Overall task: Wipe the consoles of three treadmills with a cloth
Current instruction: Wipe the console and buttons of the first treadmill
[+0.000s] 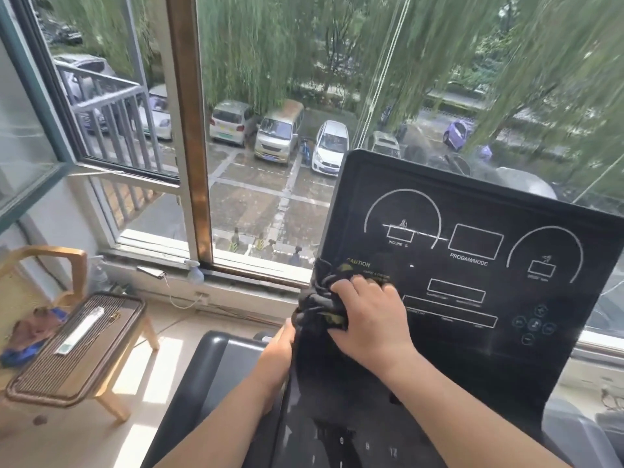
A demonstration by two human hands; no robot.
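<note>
A black treadmill console (472,251) with white dial outlines stands tilted before me, right of centre. A bunched dark cloth (320,298) lies against its lower left corner, over the yellow CAUTION label. My right hand (368,315) presses on the cloth with fingers curled over it. My left hand (280,349) is at the console's left edge, partly hidden behind the cloth; how its fingers lie is not visible.
A large window (270,130) overlooks a car park and willow trees. A small spray bottle (195,271) sits on the sill. At left stands a wooden chair (40,265) and a stool with a brown tray (77,346). The grey treadmill handrail (209,366) is below left.
</note>
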